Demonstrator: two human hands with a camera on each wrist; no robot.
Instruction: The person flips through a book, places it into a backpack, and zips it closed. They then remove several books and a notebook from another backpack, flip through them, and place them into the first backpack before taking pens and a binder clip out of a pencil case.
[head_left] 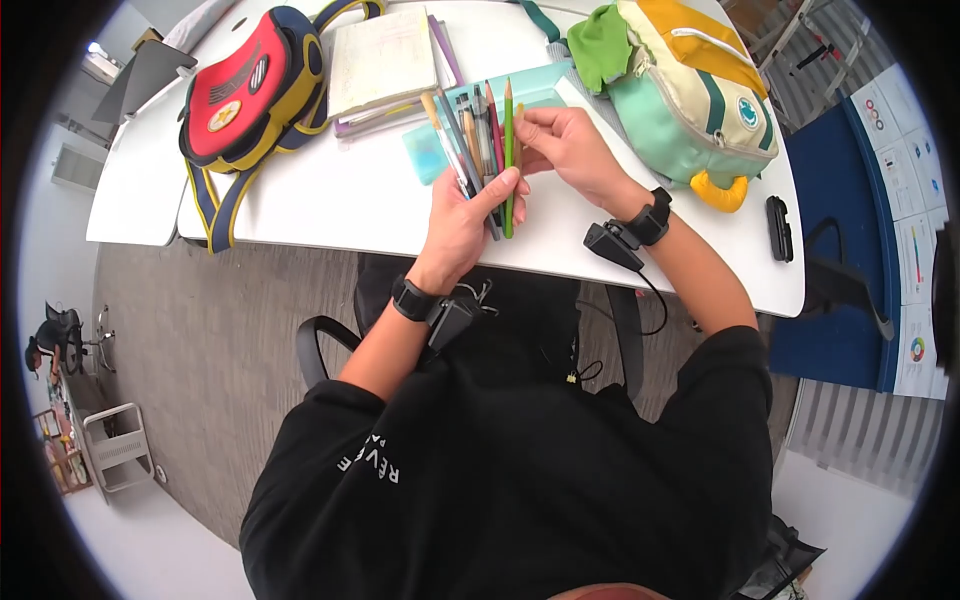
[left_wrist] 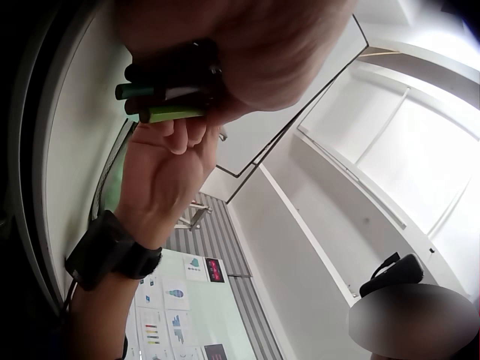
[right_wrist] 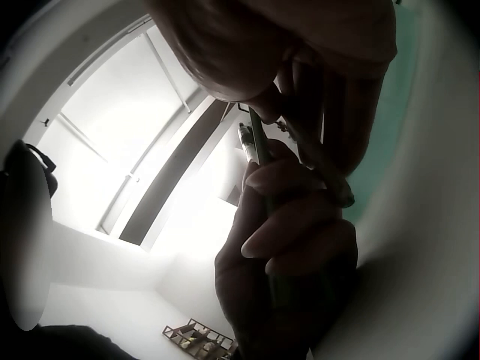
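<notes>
My left hand point(head_left: 462, 222) grips a bundle of pens, pencils and brushes above the table's front part, their tips fanned upward. Among them are a light green pencil point(head_left: 508, 140), a magenta pencil point(head_left: 494, 125) and a pale-tipped brush point(head_left: 430, 108). At the bundle's right side, my right hand point(head_left: 575, 150) pinches a thin yellowish-brown stick point(head_left: 519, 125). In the left wrist view, the ends of several pencils point(left_wrist: 171, 114) stick out of the left hand. The right wrist view is dark; the left hand's fingers point(right_wrist: 289, 217) curl round the bundle there.
Behind the hands lie a light teal case point(head_left: 425, 155) and a stack of notebooks point(head_left: 380, 65). A red and navy backpack point(head_left: 240, 90) stands at the left, a green, cream and yellow one point(head_left: 690, 110) at the right. A black object point(head_left: 779, 228) lies near the table's right edge.
</notes>
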